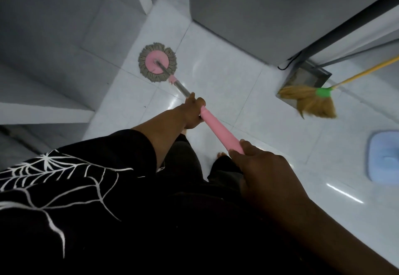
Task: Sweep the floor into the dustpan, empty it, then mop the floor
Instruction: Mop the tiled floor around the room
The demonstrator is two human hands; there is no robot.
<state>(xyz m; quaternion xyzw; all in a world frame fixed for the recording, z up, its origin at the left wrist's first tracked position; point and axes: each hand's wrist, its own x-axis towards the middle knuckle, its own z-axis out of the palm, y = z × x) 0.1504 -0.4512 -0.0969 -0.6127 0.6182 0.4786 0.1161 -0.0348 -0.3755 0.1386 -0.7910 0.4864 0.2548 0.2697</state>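
Observation:
A spin mop with a round pink head (157, 62) and grey-beige fringe lies flat on the white tiled floor (226, 76), close to a wall corner. Its metal shaft runs back to a pink handle (220, 131). My left hand (193, 111) grips the front end of the pink handle. My right hand (259, 166) is closed around its rear end, nearer to me. A straw broom (311, 101) with a green collar and yellow stick leans at the right, its bristles resting on a grey metal dustpan (306, 78).
A grey appliance (248, 15) stands at the top right with a black cord at its base. Grey tiled walls and a white ledge (43, 114) close in the left side. A pale blue bucket lid (384, 155) sits at the right edge. My bare feet are below the handle.

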